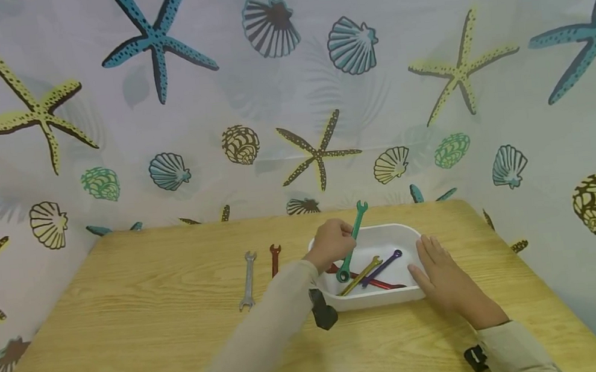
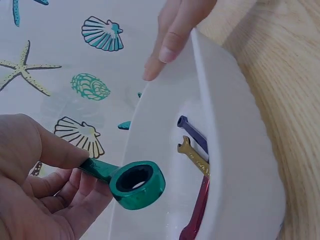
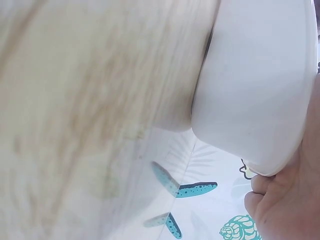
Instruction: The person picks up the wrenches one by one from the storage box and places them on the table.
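Observation:
My left hand (image 1: 331,244) pinches a green combination wrench (image 1: 358,223) by its shank, held tilted over a white plastic bin (image 1: 381,301). Its ring end (image 2: 142,197) points down toward the inside. In the bin lie a gold wrench (image 1: 359,277), a purple wrench (image 1: 380,269) and a red wrench (image 1: 385,285), crossing each other. My right hand (image 1: 444,280) rests on the bin's right end with its fingers extended along the rim; in the right wrist view, the palm side (image 3: 290,200) touches the bin's edge.
Left of the bin, a silver wrench (image 1: 248,281) lies on the wooden table (image 1: 142,311). Beside it is another red wrench (image 1: 275,258), partly hidden by the left forearm. A curtain (image 1: 201,99) printed with shells and starfish hangs behind and along both sides.

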`<state>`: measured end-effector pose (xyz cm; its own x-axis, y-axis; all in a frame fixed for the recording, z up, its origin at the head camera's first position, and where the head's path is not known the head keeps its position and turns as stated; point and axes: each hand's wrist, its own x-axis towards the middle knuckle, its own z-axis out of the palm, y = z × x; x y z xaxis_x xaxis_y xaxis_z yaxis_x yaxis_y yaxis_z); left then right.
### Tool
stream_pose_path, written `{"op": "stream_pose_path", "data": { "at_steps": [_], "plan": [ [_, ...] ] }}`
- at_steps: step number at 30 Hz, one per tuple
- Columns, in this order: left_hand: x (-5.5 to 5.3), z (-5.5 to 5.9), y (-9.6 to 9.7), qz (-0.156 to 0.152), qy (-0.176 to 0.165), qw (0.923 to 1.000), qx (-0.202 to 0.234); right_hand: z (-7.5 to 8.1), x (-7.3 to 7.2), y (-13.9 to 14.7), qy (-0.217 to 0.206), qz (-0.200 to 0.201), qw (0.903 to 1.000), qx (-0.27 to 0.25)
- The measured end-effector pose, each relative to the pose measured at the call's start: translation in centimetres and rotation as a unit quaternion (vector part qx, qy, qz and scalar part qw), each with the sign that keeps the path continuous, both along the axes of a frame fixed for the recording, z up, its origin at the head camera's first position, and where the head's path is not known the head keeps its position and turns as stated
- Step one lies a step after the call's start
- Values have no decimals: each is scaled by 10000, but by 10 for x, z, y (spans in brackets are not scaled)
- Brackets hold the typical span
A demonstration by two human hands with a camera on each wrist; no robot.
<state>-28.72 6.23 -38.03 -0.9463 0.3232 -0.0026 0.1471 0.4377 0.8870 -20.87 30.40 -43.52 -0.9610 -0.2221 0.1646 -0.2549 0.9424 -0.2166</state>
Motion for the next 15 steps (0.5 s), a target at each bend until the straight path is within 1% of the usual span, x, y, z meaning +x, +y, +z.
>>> {"op": "stream_pose_path", "data": {
  "at_steps": [2, 7, 9, 13, 15],
  "plan": [
    [0, 4, -6, 32, -122, 9997, 192, -1, 0, 0, 20, 22, 10000, -27],
    [-1, 14, -24, 171, -337, 9983, 442, -1, 0, -1, 54, 67, 9999, -95],
    [-2, 17, -31, 214, -347, 9981, 467, -1, 0, -1, 39, 58, 9999, -93],
    [-2, 20, -47, 180, -352, 9976, 564, 1, 1, -2, -8, 24, 10000, -68],
    [0, 21, -55, 166, -362, 9973, 624, 2, 2, -2, -17, 25, 10000, -73]
  ]
}}
